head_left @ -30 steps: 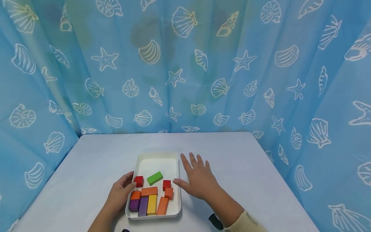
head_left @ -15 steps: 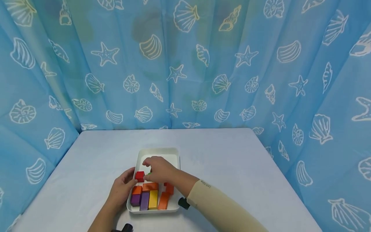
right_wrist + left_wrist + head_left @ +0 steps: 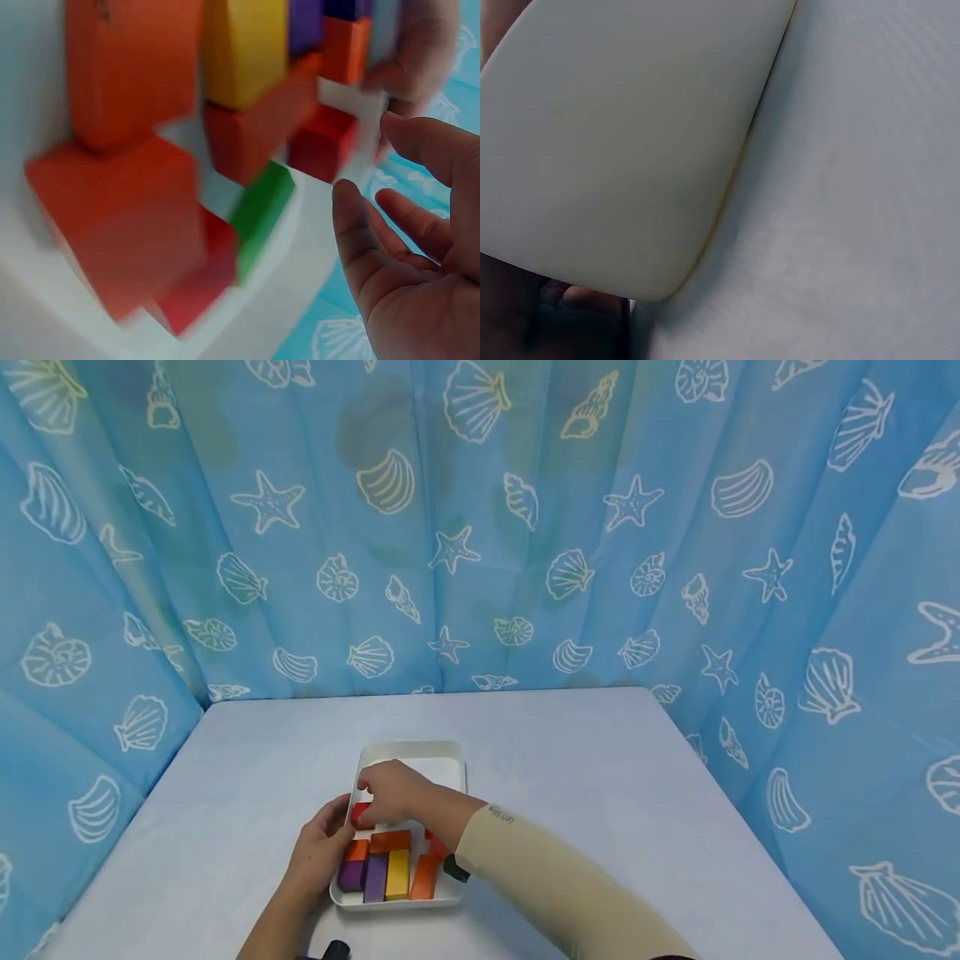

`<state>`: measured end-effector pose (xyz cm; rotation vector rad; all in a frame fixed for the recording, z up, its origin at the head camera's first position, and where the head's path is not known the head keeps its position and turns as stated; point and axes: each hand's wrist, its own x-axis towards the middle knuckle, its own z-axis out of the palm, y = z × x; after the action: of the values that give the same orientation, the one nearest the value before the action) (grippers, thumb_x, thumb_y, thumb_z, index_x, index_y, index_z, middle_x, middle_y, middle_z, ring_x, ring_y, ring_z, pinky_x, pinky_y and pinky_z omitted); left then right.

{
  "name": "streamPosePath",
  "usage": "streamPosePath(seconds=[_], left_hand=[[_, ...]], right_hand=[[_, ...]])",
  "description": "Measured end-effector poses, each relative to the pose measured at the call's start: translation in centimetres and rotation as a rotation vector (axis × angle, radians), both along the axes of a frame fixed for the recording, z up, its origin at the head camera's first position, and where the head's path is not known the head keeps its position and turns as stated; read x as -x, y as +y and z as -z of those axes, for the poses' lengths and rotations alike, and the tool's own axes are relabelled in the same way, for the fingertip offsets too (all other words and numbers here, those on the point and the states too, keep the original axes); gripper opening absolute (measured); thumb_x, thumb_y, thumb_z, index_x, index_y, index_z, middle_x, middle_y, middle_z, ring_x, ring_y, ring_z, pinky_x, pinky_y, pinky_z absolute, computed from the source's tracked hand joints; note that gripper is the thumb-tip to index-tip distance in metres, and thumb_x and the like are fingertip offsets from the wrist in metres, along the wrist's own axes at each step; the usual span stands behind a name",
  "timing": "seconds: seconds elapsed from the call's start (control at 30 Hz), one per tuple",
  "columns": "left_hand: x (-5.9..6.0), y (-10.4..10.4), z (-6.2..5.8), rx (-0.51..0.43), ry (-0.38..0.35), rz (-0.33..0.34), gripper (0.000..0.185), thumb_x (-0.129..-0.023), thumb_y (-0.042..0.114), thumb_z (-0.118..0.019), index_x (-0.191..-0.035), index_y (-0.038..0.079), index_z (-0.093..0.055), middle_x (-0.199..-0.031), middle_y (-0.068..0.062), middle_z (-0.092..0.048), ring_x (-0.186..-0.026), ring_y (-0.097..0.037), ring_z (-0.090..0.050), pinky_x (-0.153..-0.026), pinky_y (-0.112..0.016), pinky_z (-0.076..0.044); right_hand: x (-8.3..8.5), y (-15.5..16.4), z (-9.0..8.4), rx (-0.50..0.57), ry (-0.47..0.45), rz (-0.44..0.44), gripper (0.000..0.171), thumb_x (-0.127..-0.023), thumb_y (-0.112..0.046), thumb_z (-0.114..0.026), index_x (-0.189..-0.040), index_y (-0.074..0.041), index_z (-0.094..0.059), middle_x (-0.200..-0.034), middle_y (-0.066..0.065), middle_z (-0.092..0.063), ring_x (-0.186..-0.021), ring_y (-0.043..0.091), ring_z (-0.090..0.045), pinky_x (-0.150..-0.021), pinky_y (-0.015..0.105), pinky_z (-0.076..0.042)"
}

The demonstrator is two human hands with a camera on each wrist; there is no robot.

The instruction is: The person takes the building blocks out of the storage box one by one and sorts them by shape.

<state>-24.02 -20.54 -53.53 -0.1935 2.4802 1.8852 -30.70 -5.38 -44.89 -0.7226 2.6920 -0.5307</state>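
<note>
At the near edge of the pale grey table, a shallow white rectangular plastic tray holds painted wooden blocks. Packed along the tray's near end stand a purple block, a yellow block and a long orange block, with a small purple cube under a small orange cube at the near left corner and a flat orange block laid across them. The left hand grips the tray's left rim, thumb over the edge, steadying it. Farther in, the right hand, in a beige sleeve, hovers over the tray's middle with fingers loosely curled and apart, pinching nothing in the wrist view, just above a small red cube and the green block. The step looks like reaching in to pick a loose block; the next move calls for closing thumb and fingers on one piece without disturbing the packed row. Counted across views: four orange pieces, two red, two purple, one yellow, one green. Beyond the table's far edge hangs a blue shell-printed curtain.
</note>
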Motion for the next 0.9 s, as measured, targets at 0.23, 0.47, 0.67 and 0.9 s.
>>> streamPosePath(seconds=[0.23,0.47,0.67,0.9], left_hand=[[0.1,0.4,-0.2,0.037,0.013,-0.001,0.058,-0.105,0.008,-0.052,-0.16,-0.003,-0.038,-0.166,-0.028,-0.036,-0.154,-0.045,-0.033,-0.123,-0.057,-0.03],[0.0,0.8,-0.2,0.016,0.021,0.009,0.059,-0.104,0.005,-0.051,-0.16,-0.005,-0.035,-0.166,-0.031,-0.034,-0.153,-0.045,-0.035,-0.122,-0.056,-0.031],[0.1,0.6,-0.5,0.015,-0.001,-0.019,0.058,-0.103,0.004,-0.051,-0.159,-0.004,-0.038,-0.164,-0.029,-0.039,-0.152,-0.044,-0.038,-0.122,-0.055,-0.032],[0.1,0.9,-0.5,0.015,-0.022,-0.03,0.059,-0.102,0.003,-0.05,-0.16,-0.003,-0.038,-0.164,-0.029,-0.039,-0.151,-0.045,-0.038,-0.123,-0.058,-0.032]], right_hand=[[-0.1,-0.3,1.3,-0.057,0.021,0.003,0.033,-0.083,-0.023,-0.093,-0.108,-0.015,-0.073,-0.086,-0.006,-0.065,-0.077,0.01,-0.059,-0.078,0.019,-0.058],[0.0,0.0,1.6,-0.028,0.0,-0.004,0.029,-0.084,-0.02,-0.092,-0.107,-0.016,-0.076,-0.086,-0.007,-0.065,-0.077,0.01,-0.06,-0.073,0.019,-0.058],[0.8,1.3,1.1,0.052,0.045,0.031,0.033,-0.084,-0.021,-0.093,-0.112,-0.017,-0.077,-0.089,-0.009,-0.065,-0.082,0.009,-0.058,-0.073,0.019,-0.057],[2.6,6.1,-0.4,0.178,0.027,0.089,0.034,-0.091,-0.019,-0.087,-0.122,-0.015,-0.075,-0.099,-0.008,-0.067,-0.089,0.011,-0.06,-0.072,0.021,-0.058]])
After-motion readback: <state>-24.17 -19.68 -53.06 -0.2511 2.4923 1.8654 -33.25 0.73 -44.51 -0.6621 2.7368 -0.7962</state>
